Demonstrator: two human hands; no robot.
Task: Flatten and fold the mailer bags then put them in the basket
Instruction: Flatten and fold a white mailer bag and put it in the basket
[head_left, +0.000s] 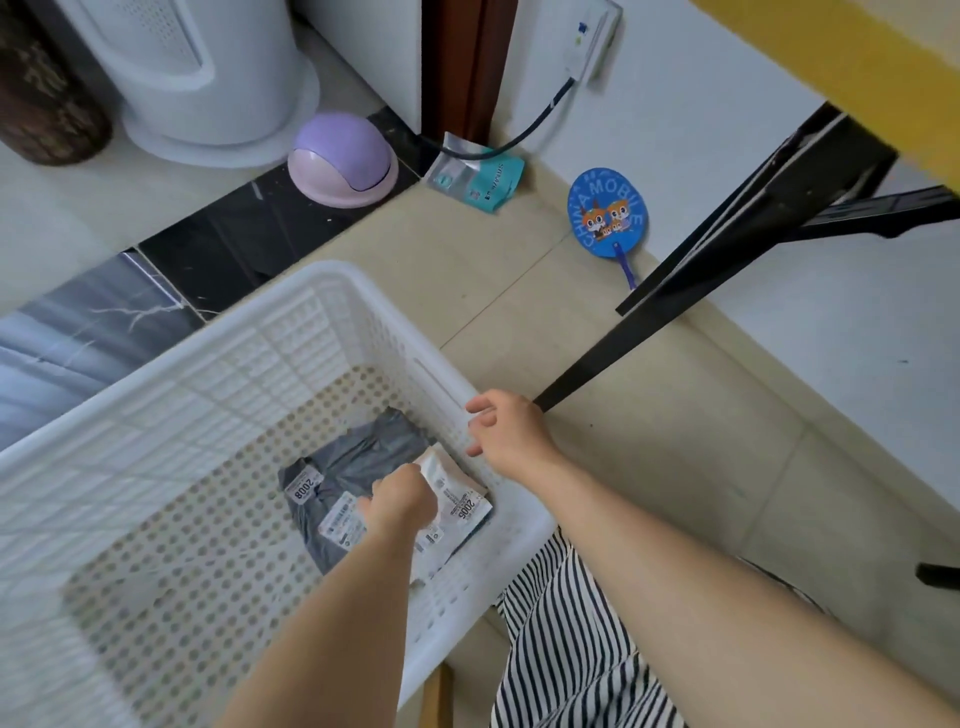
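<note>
White perforated basket (395, 332), grey mailer bag (358, 457), blue fan (607, 210), black-and-white striped fabric (566, 644)

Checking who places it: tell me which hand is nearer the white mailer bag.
Left. The left hand rests on the white mailer bag; the right hand hovers above the basket rim.

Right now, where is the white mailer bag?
In the head view, the white mailer bag lies inside the white basket, near its right wall, overlapping the grey mailer bag, under the left hand.
</note>
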